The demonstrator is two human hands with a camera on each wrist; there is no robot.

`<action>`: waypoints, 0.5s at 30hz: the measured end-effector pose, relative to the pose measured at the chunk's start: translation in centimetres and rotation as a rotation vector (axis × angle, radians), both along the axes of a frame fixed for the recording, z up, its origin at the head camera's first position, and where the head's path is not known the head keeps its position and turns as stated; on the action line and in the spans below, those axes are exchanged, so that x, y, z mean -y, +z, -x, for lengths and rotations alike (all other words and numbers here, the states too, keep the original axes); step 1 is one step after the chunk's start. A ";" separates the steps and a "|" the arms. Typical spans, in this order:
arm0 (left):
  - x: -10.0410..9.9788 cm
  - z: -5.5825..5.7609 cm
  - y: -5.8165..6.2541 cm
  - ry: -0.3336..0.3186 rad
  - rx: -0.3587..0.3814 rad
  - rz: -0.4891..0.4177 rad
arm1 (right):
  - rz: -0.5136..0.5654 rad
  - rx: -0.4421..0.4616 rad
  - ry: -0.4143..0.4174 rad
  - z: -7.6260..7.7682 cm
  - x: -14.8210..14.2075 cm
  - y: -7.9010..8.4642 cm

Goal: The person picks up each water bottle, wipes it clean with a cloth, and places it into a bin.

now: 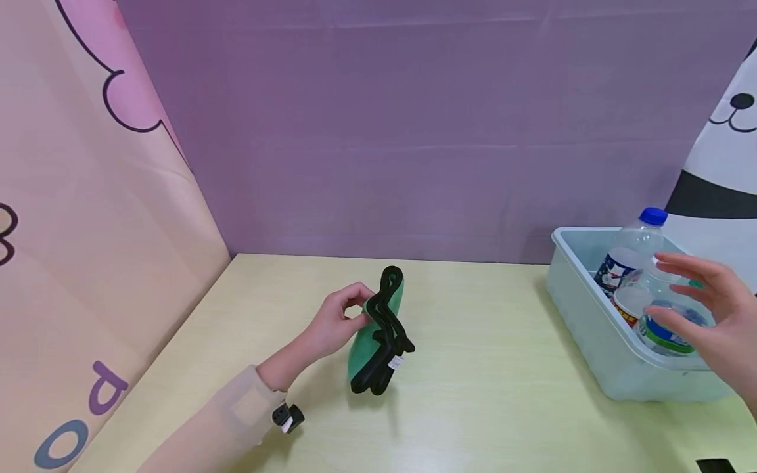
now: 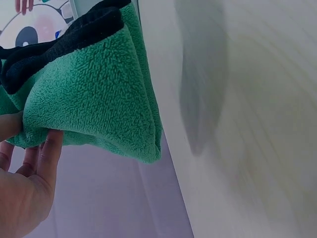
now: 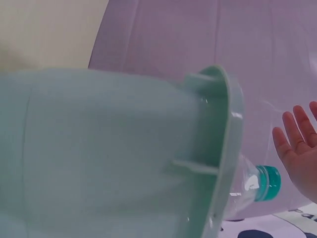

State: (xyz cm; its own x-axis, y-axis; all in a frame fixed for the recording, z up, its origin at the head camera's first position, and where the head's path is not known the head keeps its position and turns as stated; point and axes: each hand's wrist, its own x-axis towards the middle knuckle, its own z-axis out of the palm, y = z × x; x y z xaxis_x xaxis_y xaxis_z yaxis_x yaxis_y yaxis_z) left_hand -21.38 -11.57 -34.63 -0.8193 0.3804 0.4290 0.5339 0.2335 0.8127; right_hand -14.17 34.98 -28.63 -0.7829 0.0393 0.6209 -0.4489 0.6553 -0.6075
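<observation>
My left hand pinches a folded green towel with black edging by its side, between thumb and fingers. The towel is held upright a little above the table, its black edges and a small white tag facing the head camera. On the right, my right hand is over the pale blue bin, fingers spread and holding nothing. Plastic bottles stand in the bin below it: one with a blue cap, another with a green cap. The hand hides part of them.
The light wooden table lies under both hands. A purple cloth rises behind it, and a printed pinkish cloth borders the left side. Near the bottom right corner lies a small black object.
</observation>
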 end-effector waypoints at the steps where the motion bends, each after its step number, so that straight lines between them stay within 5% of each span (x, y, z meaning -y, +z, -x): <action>1: 0.1 0.0 0.0 0.000 0.001 0.002 | 0.001 -0.002 0.019 0.0 0.4 0.0; 15: 1.6 -0.3 0.7 0.025 0.025 0.041 | -0.043 0.022 0.259 1.9 4.2 -1.1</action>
State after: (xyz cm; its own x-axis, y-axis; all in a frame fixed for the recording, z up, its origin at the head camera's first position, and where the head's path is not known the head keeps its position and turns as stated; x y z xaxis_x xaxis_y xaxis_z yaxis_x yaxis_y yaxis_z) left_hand -21.07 -13.16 -33.94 -0.8391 0.3761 0.3930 0.5072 0.2797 0.8152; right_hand -16.02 30.74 -29.78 -0.7768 -0.1906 0.6003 -0.5922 0.5455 -0.5931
